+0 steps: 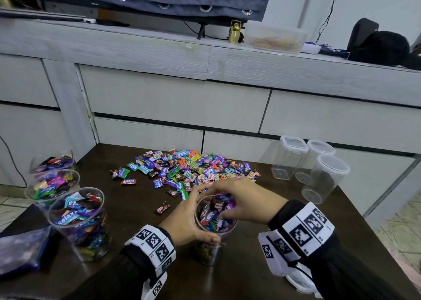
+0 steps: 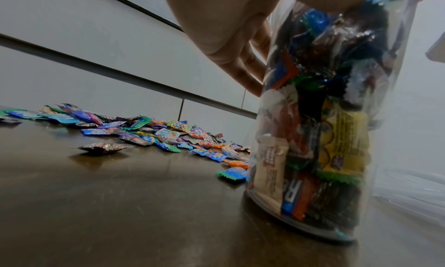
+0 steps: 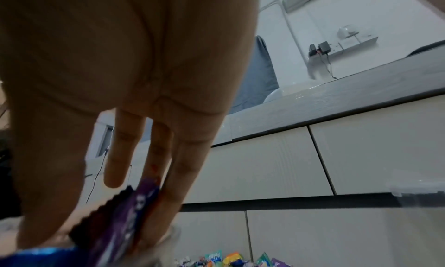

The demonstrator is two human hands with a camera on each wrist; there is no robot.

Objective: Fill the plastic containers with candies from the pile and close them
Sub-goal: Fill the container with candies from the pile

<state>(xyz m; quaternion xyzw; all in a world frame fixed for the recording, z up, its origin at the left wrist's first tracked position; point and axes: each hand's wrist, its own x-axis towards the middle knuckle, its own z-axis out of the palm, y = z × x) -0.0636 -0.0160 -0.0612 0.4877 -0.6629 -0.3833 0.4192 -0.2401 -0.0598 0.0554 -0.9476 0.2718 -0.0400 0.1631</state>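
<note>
A clear round container (image 1: 213, 233), nearly full of wrapped candies, stands on the dark table near the front. My left hand (image 1: 198, 217) grips its side, thumb on the near wall and fingers round the far wall (image 2: 243, 67); the packed container (image 2: 313, 138) fills the left wrist view. My right hand (image 1: 224, 202) hovers over its open mouth and holds several candies between thumb and fingers. A purple wrapper (image 3: 125, 223) shows at the fingertips (image 3: 166, 200). The candy pile (image 1: 189, 169) lies just beyond, also low in the left wrist view (image 2: 168, 136).
Three open containers full of candies (image 1: 77, 220) (image 1: 53, 185) (image 1: 52, 160) stand along the table's left edge. Three empty lidded containers (image 1: 289, 156) (image 1: 319, 158) (image 1: 325, 179) stand at the right rear. A loose candy (image 1: 162, 207) lies left of my hand. Grey drawers (image 1: 173, 103) rise behind the table.
</note>
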